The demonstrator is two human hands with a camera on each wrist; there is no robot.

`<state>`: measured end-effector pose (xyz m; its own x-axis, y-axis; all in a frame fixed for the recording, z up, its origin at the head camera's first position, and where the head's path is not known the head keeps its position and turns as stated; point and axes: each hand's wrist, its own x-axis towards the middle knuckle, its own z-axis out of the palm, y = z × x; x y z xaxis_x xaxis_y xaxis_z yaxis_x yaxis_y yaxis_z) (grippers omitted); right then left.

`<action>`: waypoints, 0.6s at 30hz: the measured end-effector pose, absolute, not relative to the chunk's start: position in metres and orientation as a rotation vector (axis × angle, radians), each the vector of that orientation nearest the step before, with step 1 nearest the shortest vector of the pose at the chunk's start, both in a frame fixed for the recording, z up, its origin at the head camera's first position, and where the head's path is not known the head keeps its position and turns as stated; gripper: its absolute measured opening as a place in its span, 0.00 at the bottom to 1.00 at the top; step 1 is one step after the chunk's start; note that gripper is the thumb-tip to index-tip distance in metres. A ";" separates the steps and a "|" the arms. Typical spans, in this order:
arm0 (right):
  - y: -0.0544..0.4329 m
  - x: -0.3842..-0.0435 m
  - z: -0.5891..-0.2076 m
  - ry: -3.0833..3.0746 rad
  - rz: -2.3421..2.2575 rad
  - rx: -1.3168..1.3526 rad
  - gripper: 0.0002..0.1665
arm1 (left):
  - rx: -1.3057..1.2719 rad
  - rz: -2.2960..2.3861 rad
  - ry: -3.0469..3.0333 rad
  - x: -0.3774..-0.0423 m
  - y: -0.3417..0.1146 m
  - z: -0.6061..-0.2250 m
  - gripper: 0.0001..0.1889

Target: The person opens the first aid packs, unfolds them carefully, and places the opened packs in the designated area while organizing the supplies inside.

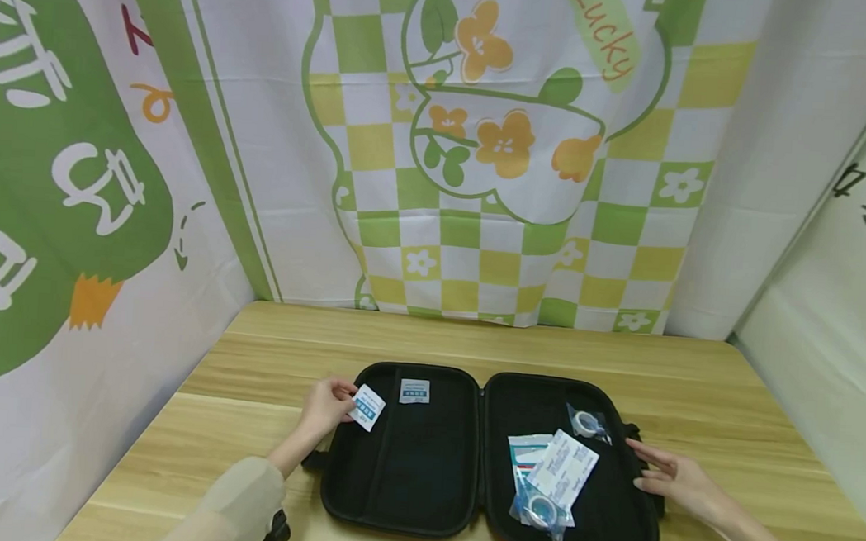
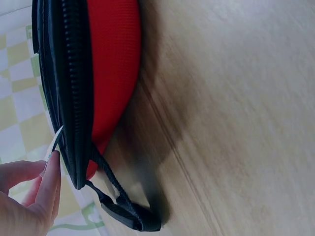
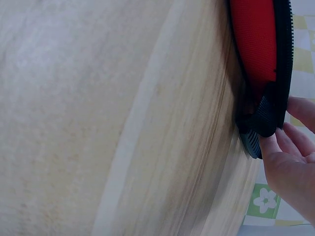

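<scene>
A black-lined zip case [image 1: 429, 461] with a red outer shell [image 2: 113, 59] lies open flat on the wooden table. My left hand [image 1: 325, 409] pinches a small white-and-blue sachet [image 1: 368, 407] over the left half's outer edge. A similar sachet [image 1: 415, 392] sits at the top of that half. My right hand [image 1: 676, 480] holds the right half's outer rim, its fingers on either side beside the black strap [image 3: 266, 113]. In the right half are a white printed packet [image 1: 564, 469], a teal-and-white packet [image 1: 526, 450] beneath it, and two bagged tape rolls [image 1: 586, 425].
The wooden table [image 1: 750, 439] extends around the case. Printed cloth [image 1: 493, 258] hangs along its back edge, with more cloth at both sides. A black strap with a buckle [image 2: 123, 209] hangs off the case's left side.
</scene>
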<state>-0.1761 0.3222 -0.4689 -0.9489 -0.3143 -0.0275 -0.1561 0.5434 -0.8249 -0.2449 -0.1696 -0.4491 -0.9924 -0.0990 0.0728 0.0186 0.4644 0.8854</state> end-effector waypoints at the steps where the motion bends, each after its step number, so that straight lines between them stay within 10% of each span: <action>1: 0.322 -0.176 -0.469 2.599 -1.367 -0.403 0.34 | 0.068 -1.568 -2.591 -0.245 -0.169 -0.450 0.09; 14: 0.322 -0.176 -0.468 2.565 -1.397 -0.389 0.35 | 0.029 -1.631 -2.571 -0.249 -0.160 -0.462 0.11; 18: 0.322 -0.177 -0.469 2.575 -1.389 -0.392 0.35 | -0.119 -1.713 -2.476 -0.283 -0.177 -0.524 0.14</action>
<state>-0.1765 0.3223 -0.4687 -0.9471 -0.3184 -0.0401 -0.1413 0.5262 -0.8386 -0.2827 -0.1774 -0.5236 -0.9886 -0.0080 0.1503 0.1378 0.3531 0.9254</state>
